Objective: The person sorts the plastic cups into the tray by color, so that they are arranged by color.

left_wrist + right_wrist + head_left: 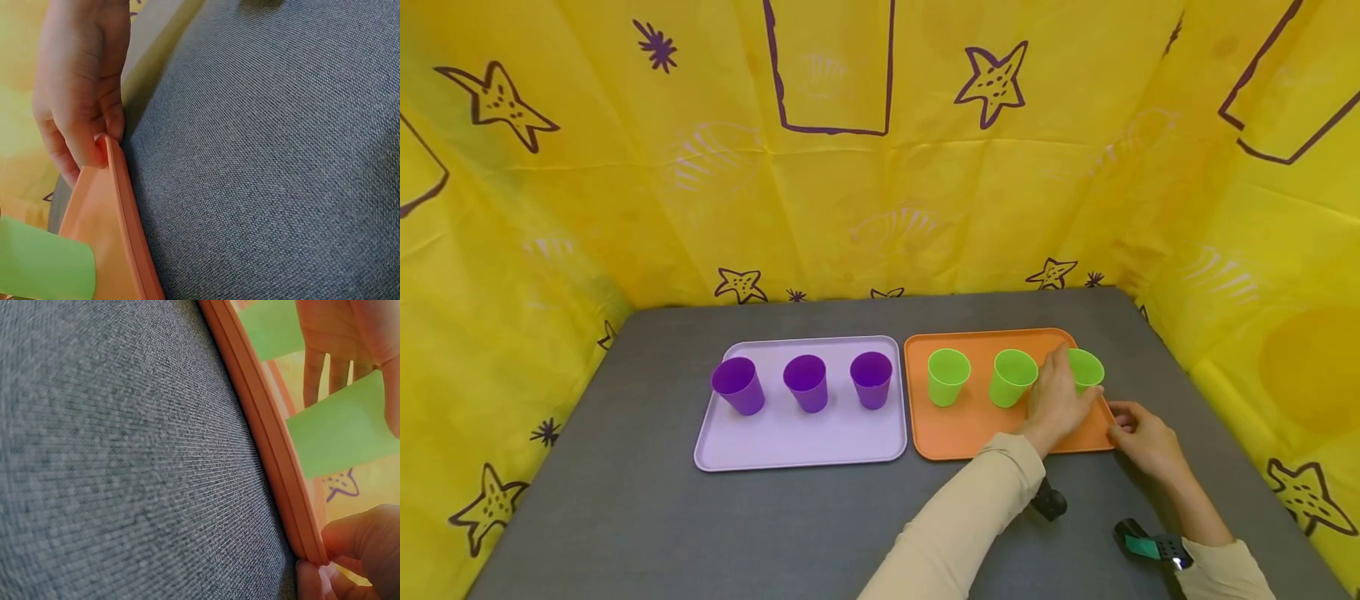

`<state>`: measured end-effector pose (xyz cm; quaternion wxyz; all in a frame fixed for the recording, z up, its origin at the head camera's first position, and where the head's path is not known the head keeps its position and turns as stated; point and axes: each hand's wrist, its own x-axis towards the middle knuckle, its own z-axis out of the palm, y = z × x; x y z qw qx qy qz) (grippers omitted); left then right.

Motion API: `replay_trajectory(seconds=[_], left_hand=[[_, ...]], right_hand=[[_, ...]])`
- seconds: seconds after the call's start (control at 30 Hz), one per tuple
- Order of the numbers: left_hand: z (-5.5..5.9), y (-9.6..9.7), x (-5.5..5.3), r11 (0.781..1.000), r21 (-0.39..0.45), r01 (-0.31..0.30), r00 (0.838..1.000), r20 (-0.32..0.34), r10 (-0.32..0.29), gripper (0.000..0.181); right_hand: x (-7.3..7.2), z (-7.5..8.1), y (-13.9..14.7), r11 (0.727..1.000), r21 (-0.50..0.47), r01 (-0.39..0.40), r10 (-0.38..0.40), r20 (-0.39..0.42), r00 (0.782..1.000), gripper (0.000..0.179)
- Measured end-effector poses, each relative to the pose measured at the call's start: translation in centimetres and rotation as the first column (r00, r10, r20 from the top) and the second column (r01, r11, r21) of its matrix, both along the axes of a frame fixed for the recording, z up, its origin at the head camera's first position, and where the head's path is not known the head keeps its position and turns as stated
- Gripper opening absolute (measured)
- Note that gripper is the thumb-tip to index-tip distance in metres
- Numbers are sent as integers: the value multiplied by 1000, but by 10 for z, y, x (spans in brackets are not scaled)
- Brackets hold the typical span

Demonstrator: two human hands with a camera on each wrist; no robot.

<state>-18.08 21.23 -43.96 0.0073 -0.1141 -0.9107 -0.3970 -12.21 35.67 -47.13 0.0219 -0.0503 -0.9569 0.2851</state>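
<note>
Three light green cups stand in a row on an orange tray at the right. My left hand is at the rightmost green cup, its fingers along the cup's left side and its thumb near the front. In the right wrist view, that green cup lies between the fingers and thumb of the left hand. My right hand pinches the tray's near right corner, with the thumb over the rim and fingers underneath. The left wrist view also shows the right hand on this corner.
Left of the orange tray lies a lilac tray bearing three purple cups, the middle one among them. Both trays rest on a dark grey table. Yellow patterned cloth hangs around the back and sides.
</note>
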Motion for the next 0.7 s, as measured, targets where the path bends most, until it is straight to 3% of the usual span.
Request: replay_trajectory(seconds=[0.27,0.47,0.7], left_hand=[[2,0,-1,1000,3,-1,1000,22,1,76],[3,0,0,1000,8,8,1000,-4,-8,85],[11,-1,2,998,-15,62,996,-57,-63,89]], right_hand=[[0,0,0,1000,-6,1,-1,-1,1000,38],[0,-1,1,1000,-6,2,-2,3,1000,38],[1,0,1,1000,-5,1,-1,4,1000,38]])
